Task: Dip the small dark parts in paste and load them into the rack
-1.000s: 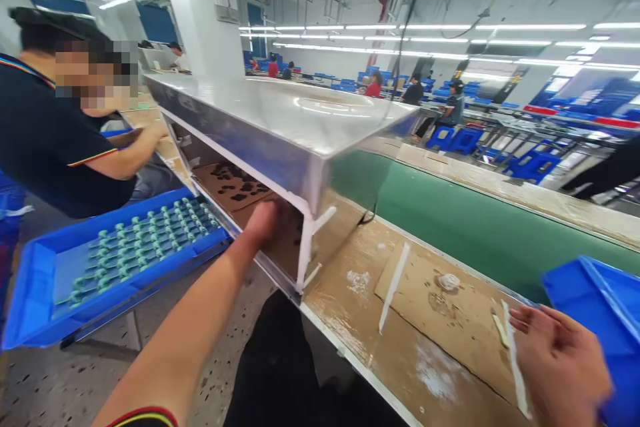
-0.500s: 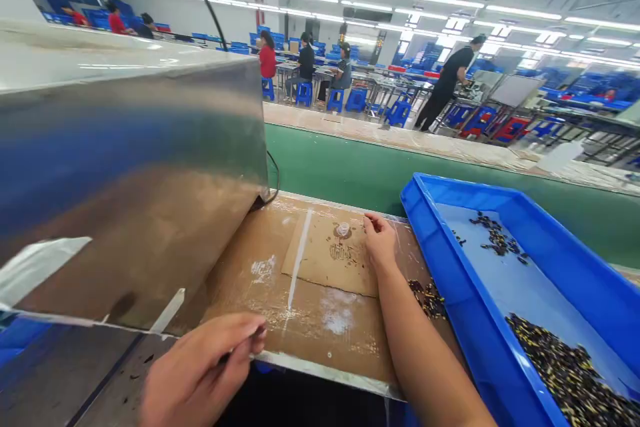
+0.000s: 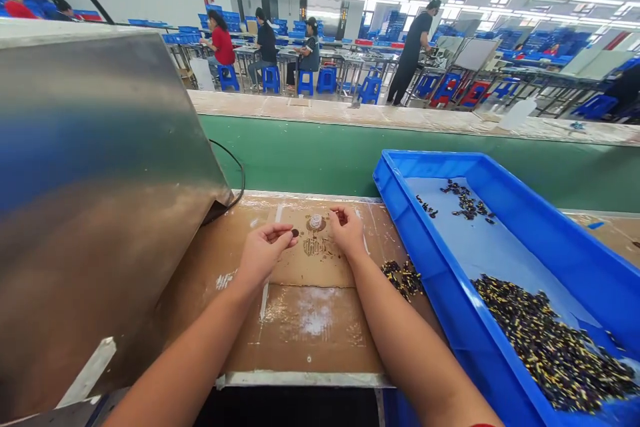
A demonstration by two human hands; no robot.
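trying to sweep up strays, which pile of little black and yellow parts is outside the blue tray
The small heap on the bench, just left of the blue tray; the other two piles lie inside the tray.

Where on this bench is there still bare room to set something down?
Brown cardboard on the bench lies bare between the stainless steel hood and the blue plastic tray. In the tray, pale blue liner is open mid-way. Crowded: the black-and-yellow parts heaped at the tray's near end.

Left hand [image 3: 263,253] pinches small dark part [image 3: 295,233]; right hand [image 3: 347,232] over cardboard [image 3: 305,327], near blue plastic tray [image 3: 447,303].
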